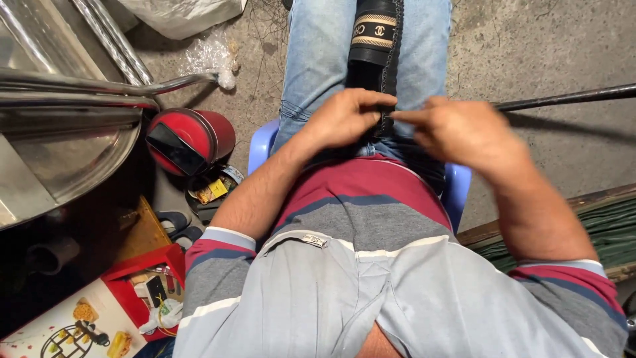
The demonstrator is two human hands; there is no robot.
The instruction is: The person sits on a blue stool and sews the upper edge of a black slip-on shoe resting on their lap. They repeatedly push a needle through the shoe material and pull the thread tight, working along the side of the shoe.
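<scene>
Over the concrete floor (530, 46), both hands (404, 122) pinch a black strap (374, 46).

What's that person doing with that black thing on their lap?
A person sits on a blue plastic chair, looking down at their lap. Both bare hands meet at the edge of a black strip of material with tan bands that lies between their jeans-covered legs. The left hand and the right hand pinch its near end with their fingertips. Beside the chair, a red round tin with a dark phone on it stands on the concrete floor.
</scene>
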